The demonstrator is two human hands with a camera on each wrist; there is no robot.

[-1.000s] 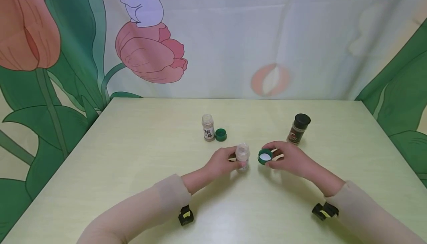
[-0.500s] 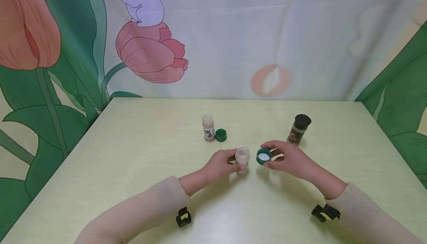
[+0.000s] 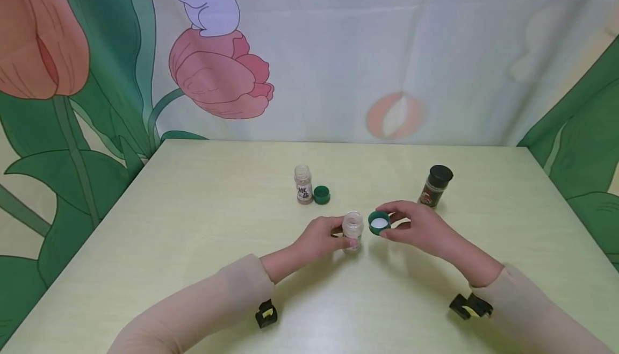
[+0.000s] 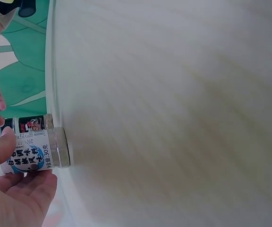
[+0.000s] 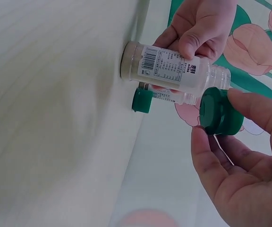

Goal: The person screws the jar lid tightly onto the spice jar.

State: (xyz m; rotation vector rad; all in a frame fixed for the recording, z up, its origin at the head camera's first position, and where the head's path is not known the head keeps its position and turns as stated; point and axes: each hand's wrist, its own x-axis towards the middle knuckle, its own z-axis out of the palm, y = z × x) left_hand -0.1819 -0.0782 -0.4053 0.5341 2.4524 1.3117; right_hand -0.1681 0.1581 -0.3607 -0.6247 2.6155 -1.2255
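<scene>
My left hand grips a clear seasoning bottle round its body; the bottle stands upright with its threaded mouth uncovered. Its printed label and pale powder show in the right wrist view, where the bottle appears sideways. Between thumb and fingertips, my right hand pinches a green screw cap just right of the bottle's mouth. The cap is tilted so its white inner liner faces the head camera. In the right wrist view the green cap sits close by the bottle's threads, apart from them in the head view.
Behind the hands, a second uncapped seasoning bottle stands beside a green cap lying on the pale table. Behind my right hand stands a black-lidded spice jar. A printed curtain hangs beyond the table's far edge.
My right hand has moved the green cap slightly left, closer to the bottle's mouth. My left hand and its bottle have stayed nearly in place.
</scene>
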